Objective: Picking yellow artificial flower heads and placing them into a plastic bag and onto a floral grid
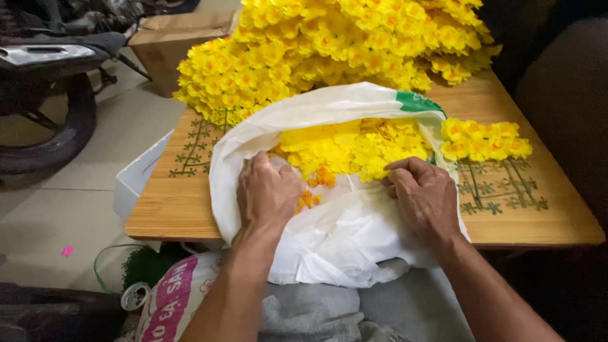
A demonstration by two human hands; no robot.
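At nine o'clock, bare tiled floor (76, 209) beside a parked motorbike wheel (60, 136) and a white box (136, 177) tucked against the wooden table (171, 212), its near left edge free. Toward centre, left hand (267, 193) palm down, fingers curled into loose yellow flower heads (354, 149) inside the open white sack (329, 234), which overhangs the near table edge; right hand (425, 197) at three o'clock of it, fingertips pinched together on petals at the sack's rim. At twelve o'clock a tall heap of yellow blossoms (329, 50), at two o'clock a short flower row (484, 140), bare tabletop beyond.
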